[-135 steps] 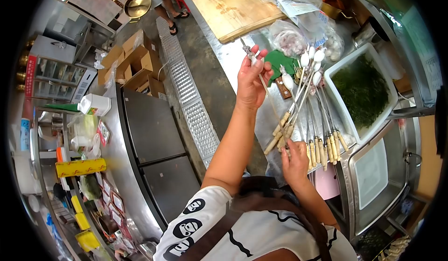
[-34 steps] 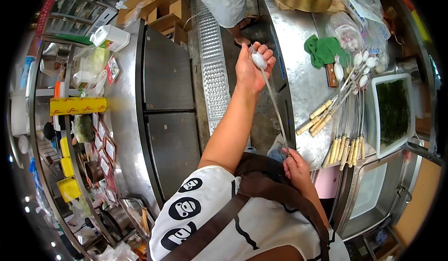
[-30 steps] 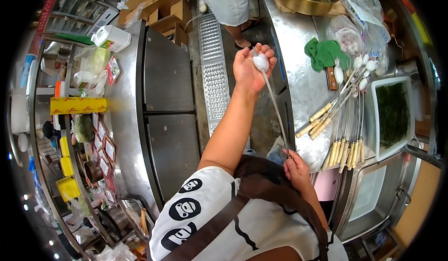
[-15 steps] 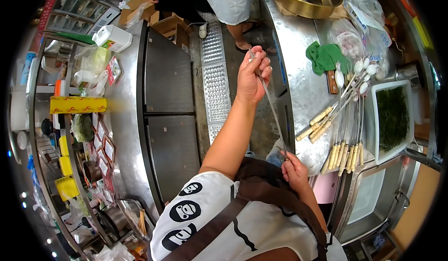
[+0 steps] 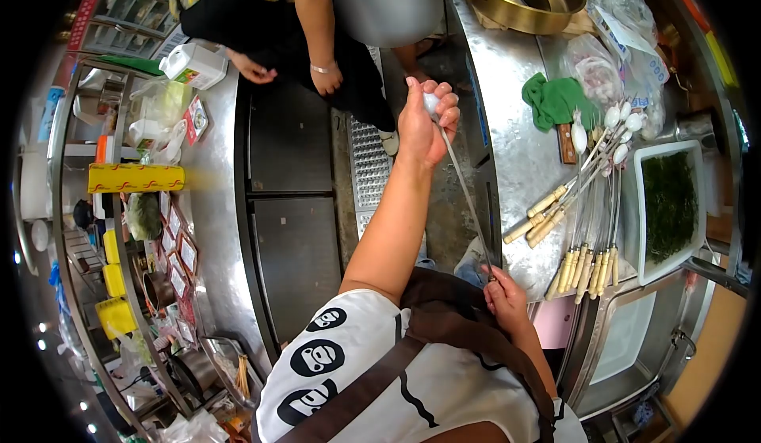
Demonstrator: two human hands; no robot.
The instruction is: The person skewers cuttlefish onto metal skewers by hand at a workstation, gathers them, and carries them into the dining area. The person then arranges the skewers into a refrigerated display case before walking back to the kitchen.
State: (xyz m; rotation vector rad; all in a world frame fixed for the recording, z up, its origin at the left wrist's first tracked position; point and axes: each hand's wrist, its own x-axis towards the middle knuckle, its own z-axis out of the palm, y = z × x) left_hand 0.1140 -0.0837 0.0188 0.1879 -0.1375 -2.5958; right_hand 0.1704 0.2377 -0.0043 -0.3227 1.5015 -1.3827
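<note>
Left hand [image 5: 426,131] was curled round a smooth, rounded white piece [image 5: 431,104] on a thin grey metal skewer [image 5: 465,193], beside the silvery metal table [image 5: 511,154]; right hand [image 5: 505,296] clenched its lower end. Risk, I judged: slippery grip, hidden tip pricking palm.

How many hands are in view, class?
4: the wearer's left hand above and right hand below on one skewer; upper left, a co-worker's hand and, right of it, a braceleted hand. Others may be hidden.

Bright light; glare on steel counter [image 5: 515,158]; edges bowed.
</note>
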